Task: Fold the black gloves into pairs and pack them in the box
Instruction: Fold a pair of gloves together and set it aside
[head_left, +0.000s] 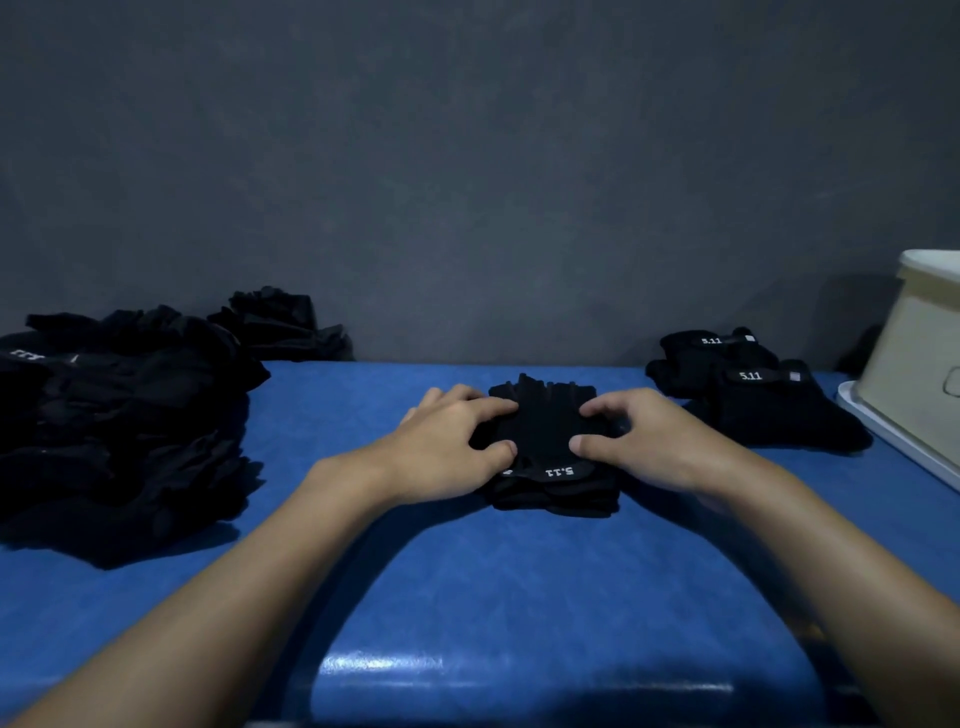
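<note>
A stacked pair of black gloves (548, 436) with a white "5.11" label lies in the middle of the blue table (467, 582). My left hand (447, 447) pinches the pair's left edge between thumb and curled fingers. My right hand (644, 441) pinches its right edge the same way. A big heap of loose black gloves (119, 415) sits at the left. Two folded pairs (753, 389) lie at the right, labels up. The cream box (919, 364) stands at the far right edge, its inside hidden.
The box rests on a white tray or lid (893, 441) at the table's right edge. A smaller clump of black gloves (280, 322) lies against the grey wall behind the heap. Blue table surface stretches between my forearms toward the front edge.
</note>
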